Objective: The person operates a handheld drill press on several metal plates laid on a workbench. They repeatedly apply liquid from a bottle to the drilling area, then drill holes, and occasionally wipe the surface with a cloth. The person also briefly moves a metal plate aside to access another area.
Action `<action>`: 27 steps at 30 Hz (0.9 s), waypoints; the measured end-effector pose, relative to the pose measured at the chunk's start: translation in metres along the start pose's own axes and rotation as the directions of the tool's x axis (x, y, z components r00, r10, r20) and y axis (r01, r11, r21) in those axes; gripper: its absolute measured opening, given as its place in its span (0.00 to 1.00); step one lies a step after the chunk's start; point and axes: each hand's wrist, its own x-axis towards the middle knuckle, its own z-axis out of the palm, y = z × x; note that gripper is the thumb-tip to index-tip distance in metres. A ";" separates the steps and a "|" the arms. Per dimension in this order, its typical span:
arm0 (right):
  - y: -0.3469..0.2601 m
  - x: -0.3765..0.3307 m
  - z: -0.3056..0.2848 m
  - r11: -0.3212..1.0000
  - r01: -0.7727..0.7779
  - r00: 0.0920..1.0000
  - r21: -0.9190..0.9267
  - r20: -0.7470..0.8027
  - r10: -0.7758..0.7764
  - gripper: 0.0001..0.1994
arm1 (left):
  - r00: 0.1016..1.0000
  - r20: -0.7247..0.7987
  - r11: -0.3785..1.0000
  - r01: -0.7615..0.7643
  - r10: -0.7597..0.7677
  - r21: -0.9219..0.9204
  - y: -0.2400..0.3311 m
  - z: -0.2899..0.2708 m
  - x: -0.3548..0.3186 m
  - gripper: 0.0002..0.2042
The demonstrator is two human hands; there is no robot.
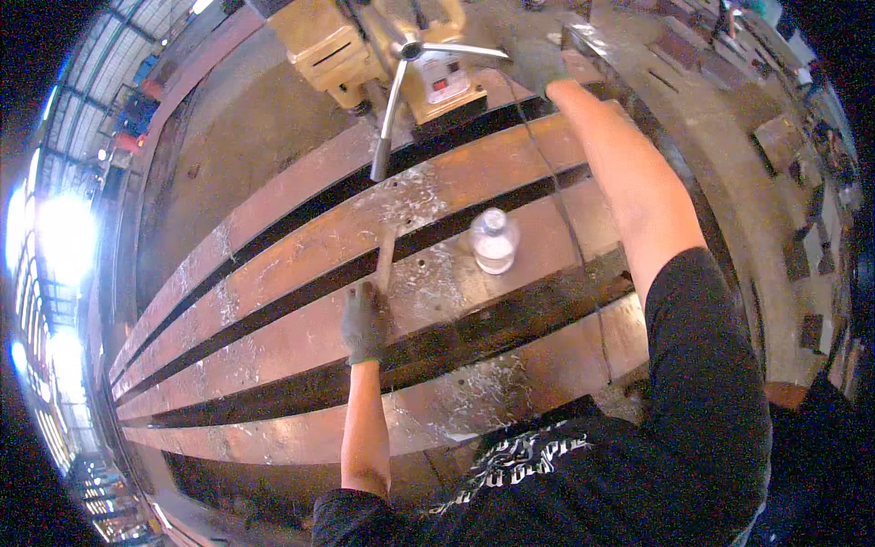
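My left hand [365, 321], in a grey work glove, is closed around the near end of a narrow flat strip [386, 258]. The strip points away from me across a rusty steel beam [310, 351]. My right arm reaches far out to the right. Its gloved hand [533, 75] is smeared and dim beside the yellow drilling machine [437, 87], so its fingers cannot be made out. A three-armed feed handle [392, 114] sticks out from the machine. Right of the strip, a clear plastic bottle [494, 244] with whitish liquid stands upright on a beam.
Several long steel beams lie side by side, with dark gaps between them. Metal shavings [424, 196] and small drilled holes dot their tops. A black cable [567, 214] runs from the machine over the beams toward me. Scattered metal plates [779, 144] lie on the floor at right.
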 end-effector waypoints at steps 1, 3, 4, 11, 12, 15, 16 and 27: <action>0.012 0.007 -0.014 0.996 0.031 0.993 -0.088 -0.110 -0.041 0.23 | 0.997 -0.049 0.998 -0.052 0.054 0.029 0.003 -0.002 -0.001 0.15; 0.036 0.026 -0.046 0.996 0.048 0.997 -0.072 -0.055 -0.052 0.21 | 0.991 -0.126 0.999 -0.035 0.036 0.012 -0.001 0.004 0.013 0.15; 0.040 0.028 -0.058 0.999 0.037 0.999 -0.012 -0.004 -0.037 0.21 | 0.987 -0.154 0.999 0.040 -0.044 -0.029 -0.012 0.007 0.023 0.15; 0.027 0.004 -0.044 0.999 -0.045 0.999 0.029 -0.030 0.045 0.21 | 0.524 -0.665 0.837 -0.210 0.532 0.505 0.117 -0.203 0.152 0.30; 0.021 0.000 -0.048 0.998 -0.041 0.998 0.042 -0.048 0.043 0.21 | 0.476 -0.648 0.800 -0.266 0.594 0.538 0.144 -0.233 0.174 0.30; 0.000 -0.022 -0.061 0.993 -0.036 0.997 0.114 -0.060 0.043 0.20 | 0.672 -0.512 0.844 -0.407 0.535 0.349 0.161 -0.260 0.235 0.29; 0.022 -0.036 -0.072 0.993 -0.080 0.993 0.084 -0.076 0.087 0.20 | 0.743 -0.423 0.852 -0.491 0.518 0.182 0.187 -0.254 0.267 0.28; 0.060 -0.292 -0.147 0.908 -0.167 0.858 0.385 -0.397 0.326 0.20 | 0.692 0.146 0.505 -0.639 0.707 0.581 0.093 -0.281 0.393 0.25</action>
